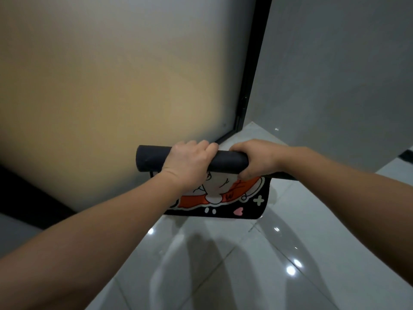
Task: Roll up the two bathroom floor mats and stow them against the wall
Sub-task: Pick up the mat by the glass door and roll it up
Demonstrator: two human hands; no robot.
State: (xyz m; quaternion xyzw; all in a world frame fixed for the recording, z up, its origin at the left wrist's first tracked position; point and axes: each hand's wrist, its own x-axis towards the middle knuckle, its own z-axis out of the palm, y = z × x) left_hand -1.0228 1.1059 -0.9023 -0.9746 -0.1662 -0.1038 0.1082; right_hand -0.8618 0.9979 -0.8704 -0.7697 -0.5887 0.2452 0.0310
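A: Left to right, then. Frosted glass door on the left, dark frame in the middle, grey wall on the right, glossy tiled floor below.

B: And the mat?

A: Held up in the air over the floor, near the foot of the door. Upper part already wound into a dark tube, rubber backing outward. Printed tail hanging loose underneath, cartoon face toward the camera.

B: Grip on the left?

A: Left hand wrapped over the top of the roll, fingers curled down the far side, closed firmly around it. About a third of the tube sticking out past it to the left.

B: On the right?

A: Right hand clamped on the right end of the roll, thumb tucked beneath, pressed against the hanging part. Possibly a second dark edge running out past the wrist; hard to say whether mat or something behind it.

B: Advice for finishing the roll?

A: Probably best to keep both wrists turning together, so the layers stay square. Worth taking up the tail in small turns, never loosening both hands at once. Good to watch the left end for telescoping. Then down against the wall, seam underneath, to stop unrolling.

B: Second mat?

A: Not in view.
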